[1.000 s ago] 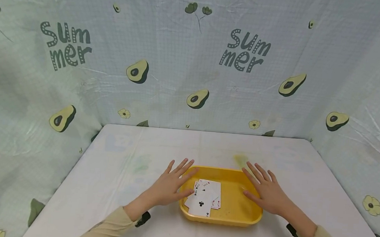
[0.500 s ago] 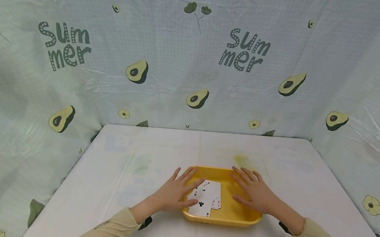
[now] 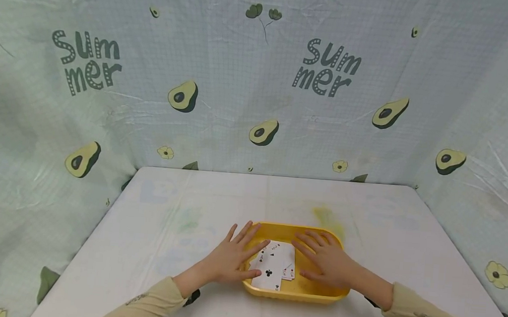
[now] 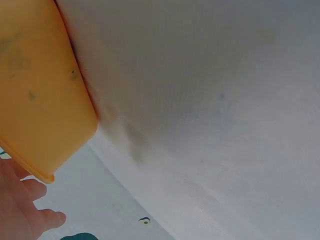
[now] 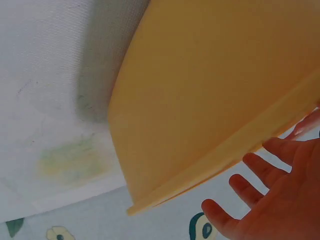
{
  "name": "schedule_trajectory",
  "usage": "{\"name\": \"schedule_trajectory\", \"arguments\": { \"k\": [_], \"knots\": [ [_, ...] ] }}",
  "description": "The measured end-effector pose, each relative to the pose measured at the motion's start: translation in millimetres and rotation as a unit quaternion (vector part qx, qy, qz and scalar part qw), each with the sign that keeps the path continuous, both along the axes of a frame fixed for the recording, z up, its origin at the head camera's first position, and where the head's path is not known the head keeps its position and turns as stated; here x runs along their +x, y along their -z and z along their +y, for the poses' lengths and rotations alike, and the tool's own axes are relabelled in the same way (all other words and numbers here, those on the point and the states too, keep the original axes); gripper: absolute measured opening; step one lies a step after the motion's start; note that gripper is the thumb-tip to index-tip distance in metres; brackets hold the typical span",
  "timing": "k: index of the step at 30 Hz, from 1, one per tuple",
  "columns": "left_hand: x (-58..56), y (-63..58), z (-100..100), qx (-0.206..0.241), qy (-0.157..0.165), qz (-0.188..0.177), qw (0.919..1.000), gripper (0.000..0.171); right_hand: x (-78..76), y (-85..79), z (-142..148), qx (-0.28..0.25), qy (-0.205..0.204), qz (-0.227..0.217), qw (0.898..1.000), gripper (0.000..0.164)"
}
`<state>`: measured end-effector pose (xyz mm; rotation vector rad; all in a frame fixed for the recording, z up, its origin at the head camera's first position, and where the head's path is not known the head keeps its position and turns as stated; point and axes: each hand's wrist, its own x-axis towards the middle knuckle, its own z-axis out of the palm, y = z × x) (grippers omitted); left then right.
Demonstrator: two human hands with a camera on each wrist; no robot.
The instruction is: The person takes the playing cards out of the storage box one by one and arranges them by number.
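Right hand (image 3: 329,262) has shifted toward the surface's (image 3: 149,240) left edge; it and left hand (image 3: 228,258) spread, holding nothing; low brushing could scatter cards (image 3: 272,267).

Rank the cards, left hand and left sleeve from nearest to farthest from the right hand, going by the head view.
From the right hand:
1. Cards: in the left half of the tray.
2. Left hand: at the tray's left end.
3. Left sleeve: at the picture's lower left.
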<state>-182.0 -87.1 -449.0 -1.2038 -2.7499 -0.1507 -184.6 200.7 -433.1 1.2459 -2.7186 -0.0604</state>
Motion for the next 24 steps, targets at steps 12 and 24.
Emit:
{"name": "schedule_trajectory", "arguments": {
  "k": [12, 24],
  "knots": [
    [-1.9, 2.2, -3, -0.017, -0.031, -0.014, 0.9993, 0.073, -1.7, -8.2, -21, 0.065, -0.031, -0.036, 0.997, 0.064],
    [-1.9, 3.1, -1, -0.018, -0.038, -0.014, 0.9990, 0.082, -4.4, -7.4, -35, 0.123, -0.044, -0.057, 0.990, 0.060]
  ]
}}
